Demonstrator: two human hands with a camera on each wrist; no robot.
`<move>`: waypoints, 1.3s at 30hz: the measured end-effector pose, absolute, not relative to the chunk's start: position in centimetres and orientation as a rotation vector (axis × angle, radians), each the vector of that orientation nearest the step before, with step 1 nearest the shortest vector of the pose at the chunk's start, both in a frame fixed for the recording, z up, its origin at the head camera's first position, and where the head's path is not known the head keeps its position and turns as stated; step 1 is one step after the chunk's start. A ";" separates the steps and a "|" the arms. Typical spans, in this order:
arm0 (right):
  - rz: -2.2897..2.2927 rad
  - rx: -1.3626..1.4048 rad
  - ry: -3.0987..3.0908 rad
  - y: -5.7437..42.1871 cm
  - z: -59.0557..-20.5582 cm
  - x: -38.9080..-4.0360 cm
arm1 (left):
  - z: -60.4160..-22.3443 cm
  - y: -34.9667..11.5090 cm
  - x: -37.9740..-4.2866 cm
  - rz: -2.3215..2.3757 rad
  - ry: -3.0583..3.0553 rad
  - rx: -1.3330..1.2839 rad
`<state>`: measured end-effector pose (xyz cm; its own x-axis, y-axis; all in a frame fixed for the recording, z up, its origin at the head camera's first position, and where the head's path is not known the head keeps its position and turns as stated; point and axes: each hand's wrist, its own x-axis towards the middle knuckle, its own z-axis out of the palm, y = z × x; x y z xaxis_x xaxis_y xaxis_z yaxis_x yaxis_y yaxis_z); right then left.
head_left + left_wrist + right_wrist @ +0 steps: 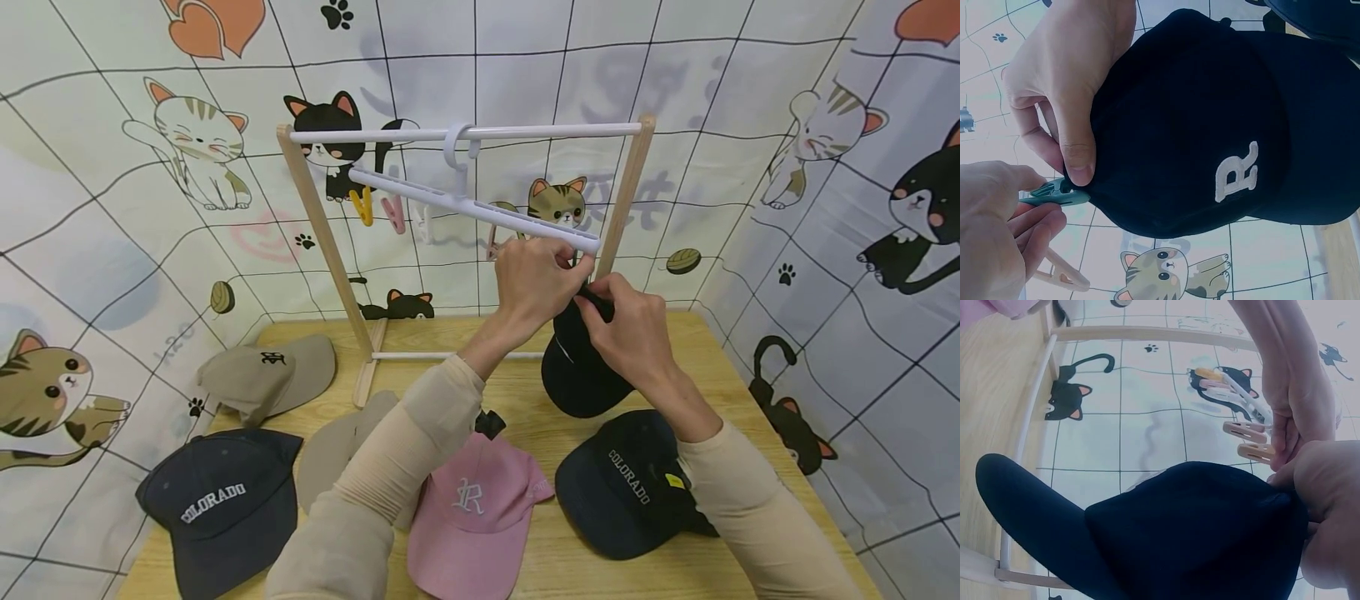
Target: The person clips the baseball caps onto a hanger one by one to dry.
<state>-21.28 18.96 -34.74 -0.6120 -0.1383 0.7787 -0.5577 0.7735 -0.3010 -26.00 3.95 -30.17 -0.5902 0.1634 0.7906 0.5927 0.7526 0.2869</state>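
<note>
In the head view a black cap [581, 371] hangs below the right end of a white clip hanger [480, 212]. My right hand [630, 325] pinches the cap by its edge, thumb on the fabric. My left hand [532, 279] is just under the hanger's end, its fingers on a teal clip [1054, 192], which shows in the left wrist view right at the cap's bunched edge. A white letter R [1238, 172] marks the cap's front. In the right wrist view the cap [1204, 519] hangs with its brim away from the hand.
The hanger hooks over the white bar [375, 135] of a wooden-legged rack. Several coloured clips [363, 207] dangle from it. On the wooden table lie a pink cap [480, 508], two dark Colorado caps [225, 492] and two beige caps [300, 367]. Cat-print sheeting [510, 75] stands behind.
</note>
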 end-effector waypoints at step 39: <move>0.782 0.564 -2.129 19.7 -35.2 -21.9 | -30.5 3.8 -26.3 -0.834 -2.212 -0.594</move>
